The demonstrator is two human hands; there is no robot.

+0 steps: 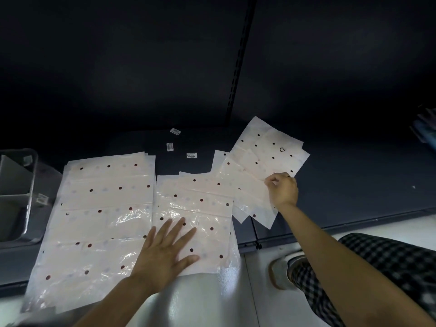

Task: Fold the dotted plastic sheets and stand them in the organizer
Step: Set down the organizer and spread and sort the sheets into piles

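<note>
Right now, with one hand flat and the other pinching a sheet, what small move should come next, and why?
Probably lift the tilted sheet that the right hand pinches and bring it over to fold. The left hand lies flat on the middle stack, and the organizer holds no sheets yet.

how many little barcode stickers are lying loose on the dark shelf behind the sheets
3. One sticker lies farthest back, one just in front of it, and one to the right, nearest the sheets. More may be hidden under the sheets.
</note>
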